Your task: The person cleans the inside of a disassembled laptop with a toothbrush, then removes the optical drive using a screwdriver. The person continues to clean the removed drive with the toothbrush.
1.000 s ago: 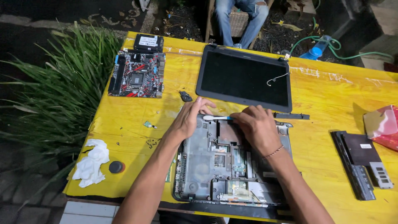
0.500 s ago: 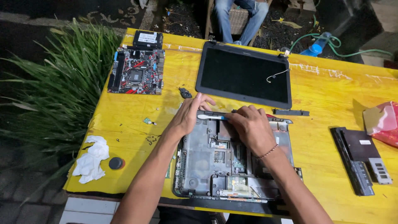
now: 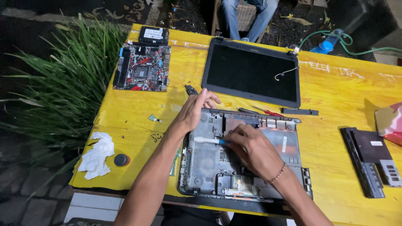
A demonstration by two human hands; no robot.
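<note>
Since a second ago the right hand (image 3: 251, 148) has come down from the far edge of the laptop shell (image 3: 245, 161) toward its middle, and the white brush (image 3: 207, 140) it holds has swung round to point left across the open base; the left hand (image 3: 196, 109) has stayed at the shell's far left corner. The brush lies almost level over the left half of the shell, its blue end pinched between the right thumb and fingers, which are closed on it. The left hand rests flat with fingers loosely spread on the corner, gripping nothing. The shell sits at the near edge of the yellow desk (image 3: 335, 167), its grey insides bare. Just past it lie a red-handled screwdriver (image 3: 268, 111) and a dark narrow strip (image 3: 299, 111), and beyond those the detached black screen panel (image 3: 252, 72) with a thin wire curling across it. To the far left sit a red and black circuit board (image 3: 142, 68) and a small black drive (image 3: 153, 34) behind it. A crumpled white tissue (image 3: 97, 155) and a round black cap (image 3: 122, 159) lie at the left near edge, with tall grass (image 3: 54, 88) beside the desk. On the right are a long black battery (image 3: 364, 161) and a red bag (image 3: 389, 121). Both forearms reach in from the bottom, the right wrist wearing a thin bracelet (image 3: 278, 172).
</note>
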